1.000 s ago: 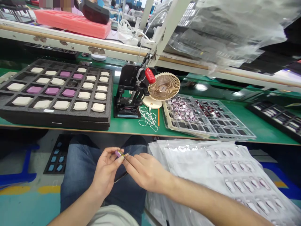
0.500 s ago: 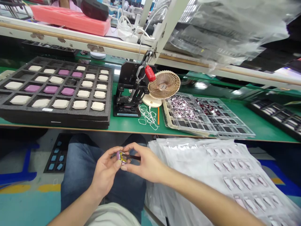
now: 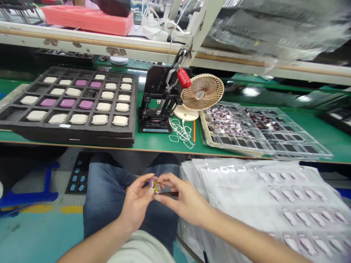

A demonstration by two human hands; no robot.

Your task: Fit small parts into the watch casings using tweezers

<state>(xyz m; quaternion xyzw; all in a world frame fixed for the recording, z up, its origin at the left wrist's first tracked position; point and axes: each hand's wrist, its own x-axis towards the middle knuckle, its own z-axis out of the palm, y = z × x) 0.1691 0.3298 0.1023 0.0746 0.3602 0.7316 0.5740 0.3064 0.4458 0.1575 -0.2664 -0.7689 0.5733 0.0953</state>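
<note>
Above my lap, my left hand [image 3: 139,199] pinches a small purple watch-like case [image 3: 152,182] between thumb and fingers. Its open side shows a yellow and metallic inside and faces my right hand. In my right hand [image 3: 182,197] is a slim dark tool [image 3: 170,194] that looks like tweezers, held between thumb and fingers. The tool points left toward the case, and my right fingertips are close to the case's edge. The tool's tip is too small and hidden to make out, so I cannot tell whether it touches the inside.
A black foam tray [image 3: 79,133] with cream and purple cases stands at the bench's left. Beside it are a black hand press [image 3: 156,98] with a red handle, a fan [image 3: 203,93], white loops [image 3: 182,133], and clear trays [image 3: 296,135] of parts. Plastic sheets [image 3: 233,204] lie at my right.
The view has shifted, so the bench and both hands appear farther right. The dark tool now sits lower against the case. Both hands keep their holds.
</note>
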